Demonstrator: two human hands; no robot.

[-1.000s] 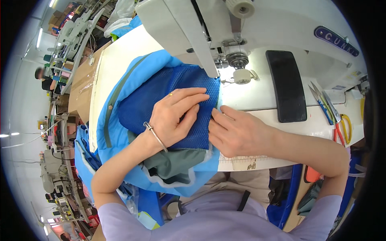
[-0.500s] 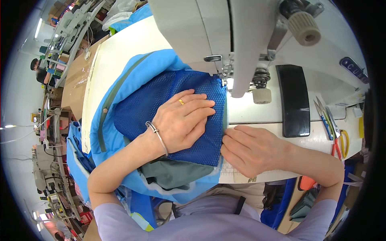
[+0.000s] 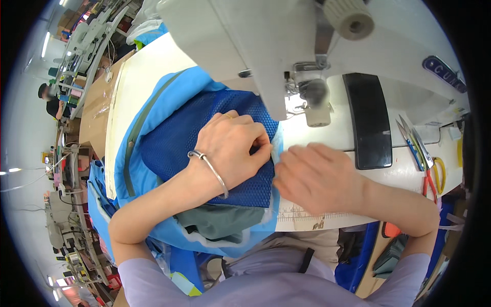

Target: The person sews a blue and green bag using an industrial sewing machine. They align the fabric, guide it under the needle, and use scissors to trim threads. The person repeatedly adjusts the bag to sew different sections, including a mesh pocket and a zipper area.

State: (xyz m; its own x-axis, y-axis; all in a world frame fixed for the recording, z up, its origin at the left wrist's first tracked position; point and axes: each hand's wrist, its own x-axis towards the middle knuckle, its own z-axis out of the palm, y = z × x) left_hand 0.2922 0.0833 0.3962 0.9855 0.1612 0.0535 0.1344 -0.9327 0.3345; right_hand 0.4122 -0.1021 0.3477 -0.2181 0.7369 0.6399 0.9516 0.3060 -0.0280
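Observation:
A dark blue mesh fabric piece (image 3: 174, 143) lies on a light blue garment (image 3: 153, 102) on the white sewing table (image 3: 138, 71). My left hand (image 3: 232, 148), with a metal bangle on the wrist, rests on the mesh with its fingers curled, pinching the fabric's right edge. My right hand (image 3: 314, 176) lies just right of it, fingertips at the same light blue edge. Both hands sit directly in front of the white sewing machine (image 3: 266, 46), below its presser foot (image 3: 317, 110).
A black flat panel (image 3: 369, 120) lies on the machine bed to the right. Scissors and tweezers (image 3: 422, 153) lie at the far right. A measuring strip (image 3: 307, 220) runs along the table's front edge. Another person (image 3: 51, 100) sits at far left among other machines.
My left hand's flat fingers have curled and pinched the fabric's edge. My right hand has shifted slightly right. The view has moved closer under the machine head.

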